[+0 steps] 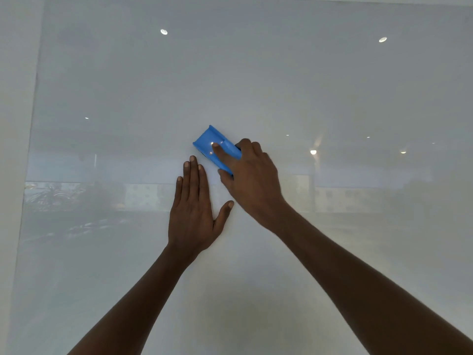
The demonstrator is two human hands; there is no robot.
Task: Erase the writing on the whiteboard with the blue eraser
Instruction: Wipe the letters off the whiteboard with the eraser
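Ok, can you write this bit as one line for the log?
right hand: grips blue eraser against whiteboard | left hand: flat on board | writing: none visible

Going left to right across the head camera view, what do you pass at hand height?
Whiteboard's left edge → left hand, flat on the board → blue eraser → right hand gripping it.

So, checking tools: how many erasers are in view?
1: the blue eraser against the whiteboard, held in the right hand, just above the flat left hand.
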